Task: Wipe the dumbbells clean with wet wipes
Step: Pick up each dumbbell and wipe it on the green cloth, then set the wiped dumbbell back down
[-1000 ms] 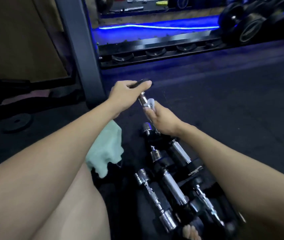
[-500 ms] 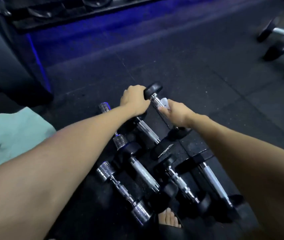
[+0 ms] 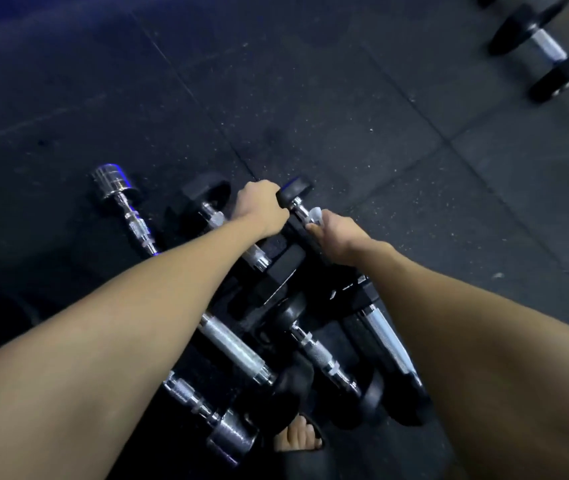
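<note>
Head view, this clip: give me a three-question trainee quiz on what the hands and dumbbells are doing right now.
1. True or false: the left hand grips the black end of the small dumbbell being cleaned.
2. What does the right hand pinch against that dumbbell's chrome handle?
A. a green towel
B. a white wet wipe
C. a spray bottle
3. Fill in: the all-chrome dumbbell lies on the floor to the ___ of the left forearm in the picture.

Key: 1 true; 2 B; 3 left.
</note>
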